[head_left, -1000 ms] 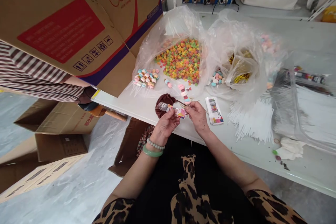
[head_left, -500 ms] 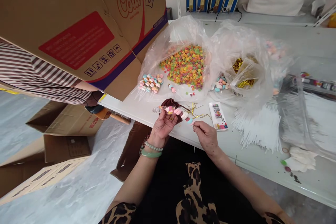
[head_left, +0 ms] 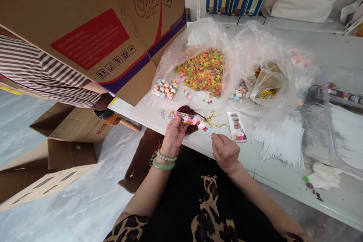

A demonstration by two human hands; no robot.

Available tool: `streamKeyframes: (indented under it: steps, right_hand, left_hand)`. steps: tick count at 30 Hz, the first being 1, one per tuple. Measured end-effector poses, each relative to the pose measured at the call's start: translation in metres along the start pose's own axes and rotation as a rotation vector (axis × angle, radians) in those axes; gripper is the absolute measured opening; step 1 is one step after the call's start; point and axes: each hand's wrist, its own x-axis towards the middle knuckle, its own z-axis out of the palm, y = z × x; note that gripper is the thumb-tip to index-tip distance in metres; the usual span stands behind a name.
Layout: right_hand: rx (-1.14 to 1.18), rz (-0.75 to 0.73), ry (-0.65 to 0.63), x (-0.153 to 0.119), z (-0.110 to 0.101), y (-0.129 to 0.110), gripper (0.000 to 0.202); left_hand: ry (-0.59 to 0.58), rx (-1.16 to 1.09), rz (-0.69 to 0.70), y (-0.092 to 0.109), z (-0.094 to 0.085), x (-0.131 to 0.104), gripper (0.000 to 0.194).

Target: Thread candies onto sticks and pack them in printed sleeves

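Observation:
A candy skewer (head_left: 202,125) with pink, white and blue pieces slants between my hands over the table's front edge. My left hand (head_left: 175,133) pinches a clear printed wrapper (head_left: 169,114) at the skewer's upper left end, and the wrapper covers part of the candy. At the lower right end, my right hand (head_left: 225,151) is closed around the stick, which its fingers mostly hide. Behind my left hand lies a dark red cloth (head_left: 185,110). Gold twist ties (head_left: 210,117) are scattered beside it, and a stack of printed wrappers (head_left: 237,126) lies to their right.
Ring candies (head_left: 204,72) fill an open plastic bag. Finished-looking skewers (head_left: 165,88) lie left of it. White sticks (head_left: 279,140) are heaped at right by a clear plastic box (head_left: 330,132). A large carton (head_left: 113,26) stands left, beside a person in a striped shirt (head_left: 51,72).
The wrapper now extends farther to the left past my left hand and lies straighter over the candy. My right hand has turned slightly, still at the stick end. The view has shifted a little.

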Motion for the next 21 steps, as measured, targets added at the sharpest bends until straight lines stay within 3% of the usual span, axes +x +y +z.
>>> streamKeyframes:
  steps: [7, 11, 16, 21]
  right_hand:
    - [0.080, -0.032, 0.000, -0.002, 0.001, 0.000, 0.022]
    - [0.308, 0.052, -0.086, -0.006, 0.004, 0.004, 0.021]
    - [0.709, 0.315, -0.262, -0.002, 0.002, 0.007, 0.014]
    - [1.000, 0.723, -0.401, 0.003, 0.001, 0.010, 0.009]
  left_hand:
    - [0.019, -0.028, 0.047, 0.001, -0.003, 0.001, 0.011]
    - [0.021, -0.026, 0.039, -0.001, -0.007, 0.002, 0.016]
    - [-0.008, 0.006, 0.028, 0.001, -0.010, 0.001, 0.018]
    - [0.002, 0.083, 0.080, 0.002, -0.013, -0.002, 0.023]
